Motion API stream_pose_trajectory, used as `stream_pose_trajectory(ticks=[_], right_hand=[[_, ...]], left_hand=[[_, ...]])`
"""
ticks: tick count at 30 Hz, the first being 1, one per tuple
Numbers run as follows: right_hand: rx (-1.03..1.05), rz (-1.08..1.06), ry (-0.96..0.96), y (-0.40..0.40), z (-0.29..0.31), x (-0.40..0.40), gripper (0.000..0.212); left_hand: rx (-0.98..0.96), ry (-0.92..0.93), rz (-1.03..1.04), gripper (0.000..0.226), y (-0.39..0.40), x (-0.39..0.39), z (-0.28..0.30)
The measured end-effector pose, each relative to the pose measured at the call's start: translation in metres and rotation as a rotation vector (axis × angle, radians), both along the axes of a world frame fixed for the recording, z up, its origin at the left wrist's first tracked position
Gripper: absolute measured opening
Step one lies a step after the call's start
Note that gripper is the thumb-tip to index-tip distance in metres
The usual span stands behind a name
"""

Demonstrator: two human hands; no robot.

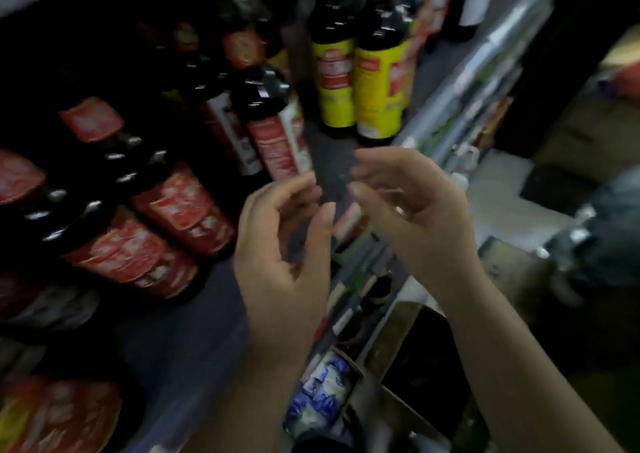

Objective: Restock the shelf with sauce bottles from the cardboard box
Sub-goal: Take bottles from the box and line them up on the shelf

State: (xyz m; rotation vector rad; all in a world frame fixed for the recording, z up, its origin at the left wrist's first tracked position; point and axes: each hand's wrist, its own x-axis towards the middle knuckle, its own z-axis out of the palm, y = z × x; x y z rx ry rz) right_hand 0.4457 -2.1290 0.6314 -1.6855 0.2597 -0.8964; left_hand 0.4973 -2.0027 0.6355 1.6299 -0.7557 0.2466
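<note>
Both of my hands hover empty over the front of the dark shelf (180, 342), palms facing each other. My left hand (280, 245) has its fingers curled but apart. My right hand (412, 210) is just as loose, a small gap away. Dark sauce bottles with red labels (183, 210) stand in rows on the shelf to the left. One red-labelled bottle (277, 134) stands just beyond my fingertips. Two yellow-labelled bottles (356, 82) stand further back. Below my right forearm lies an open cardboard box (398, 335), its inside dark. The frame is blurred.
The shelf edge with price strips (450, 113) runs diagonally from top right to bottom centre. Blue-and-white packets (322, 397) sit on a lower level under my left wrist. A dark bag-like shape (599, 238) and pale floor (498, 189) lie to the right.
</note>
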Motion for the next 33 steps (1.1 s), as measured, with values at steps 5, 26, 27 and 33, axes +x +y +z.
stream_pose_trajectory(ticks=[5,26,27,33], right_hand=[[0.115,-0.303,0.119,-0.04,-0.044,-0.071,0.023],[0.58,-0.694,0.638,-0.031,-0.431,-0.17,0.026],[0.598,-0.689,0.655,-0.029,-0.453,-0.17,0.026],[0.72,-0.665,0.753,-0.011,-0.584,-0.172,0.027]], left_hand=[[0.026,0.235,-0.372,0.02,-0.064,-0.031,-0.048],[0.586,0.64,-0.602,0.024,-0.114,-0.084,-0.462],[0.623,0.649,-0.606,0.024,-0.112,-0.085,-0.482],[0.836,0.698,-0.619,0.024,-0.105,-0.086,-0.595]])
